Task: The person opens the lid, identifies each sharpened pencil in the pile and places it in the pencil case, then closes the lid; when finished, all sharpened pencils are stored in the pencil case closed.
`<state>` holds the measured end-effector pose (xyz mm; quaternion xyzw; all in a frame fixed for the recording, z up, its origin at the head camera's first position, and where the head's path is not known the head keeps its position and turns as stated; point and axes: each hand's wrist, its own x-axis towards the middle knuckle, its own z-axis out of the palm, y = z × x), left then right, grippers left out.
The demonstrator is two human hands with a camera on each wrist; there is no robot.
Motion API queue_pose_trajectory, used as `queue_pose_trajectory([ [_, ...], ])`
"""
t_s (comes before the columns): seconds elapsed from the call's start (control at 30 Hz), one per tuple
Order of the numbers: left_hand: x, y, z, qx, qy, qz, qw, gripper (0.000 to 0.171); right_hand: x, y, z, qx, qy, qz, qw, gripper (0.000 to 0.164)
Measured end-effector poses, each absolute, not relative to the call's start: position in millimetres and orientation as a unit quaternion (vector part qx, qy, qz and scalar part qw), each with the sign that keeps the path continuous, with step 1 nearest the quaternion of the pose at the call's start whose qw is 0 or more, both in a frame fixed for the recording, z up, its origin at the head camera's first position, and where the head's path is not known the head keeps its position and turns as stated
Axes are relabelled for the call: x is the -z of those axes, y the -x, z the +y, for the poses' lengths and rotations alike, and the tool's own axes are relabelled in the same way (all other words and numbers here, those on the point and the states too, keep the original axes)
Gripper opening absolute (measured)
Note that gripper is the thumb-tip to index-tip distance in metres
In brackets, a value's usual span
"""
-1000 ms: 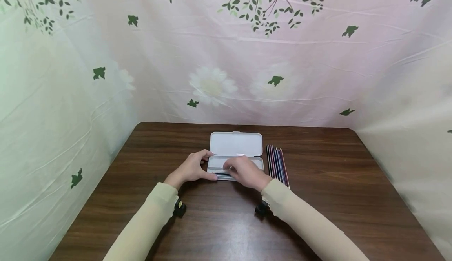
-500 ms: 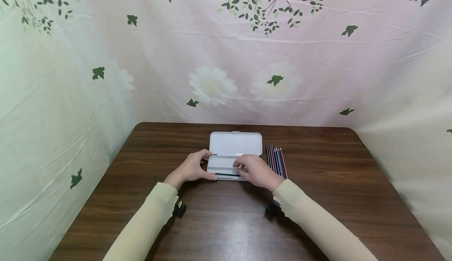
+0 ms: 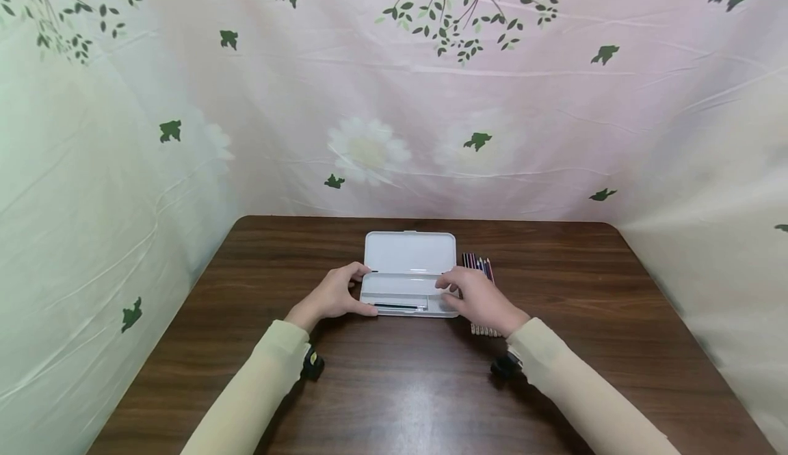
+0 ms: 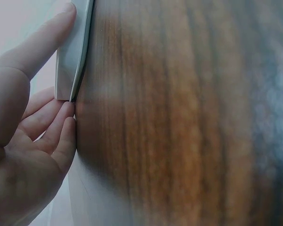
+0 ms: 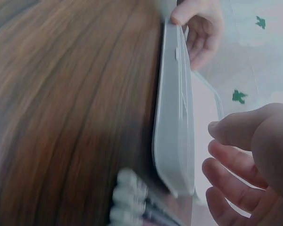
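A white pencil case lies on the table with its lid folded back. Its front compartment holds a thin dark stick like a pencil or brush. My left hand grips the case's left end, the thumb along the front wall and the fingers round the left side. Over the right end hovers my right hand, fingers loosely bent and nothing between them in the right wrist view. Coloured pencils lie side by side just right of the case, partly hidden under the right hand.
The brown wooden table reaches back to a printed cloth backdrop, which also hangs at both sides. In the right wrist view, pale pencil ends lie near the case's corner.
My right hand has moved rightward from the middle of the case to its right end, uncovering the dark stick and a small divider. The left hand has stayed in place.
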<state>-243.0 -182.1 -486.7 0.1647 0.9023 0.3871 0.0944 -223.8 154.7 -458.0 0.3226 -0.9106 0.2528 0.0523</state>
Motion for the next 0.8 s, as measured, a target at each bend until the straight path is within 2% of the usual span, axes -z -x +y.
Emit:
queue_pose_trajectory([
  [0.47,486.4,241.6,-180.9,-0.387,-0.162,0.903,0.097,0.085,470.0,220.6,217.7,-0.256,-0.256,-0.929,0.081,0.017],
  [0.8,484.8,240.8,-180.0,-0.384,-0.157,0.905,0.096,0.085,476.4,218.3,244.2,-0.253,-0.198,-0.945,0.059,0.019],
])
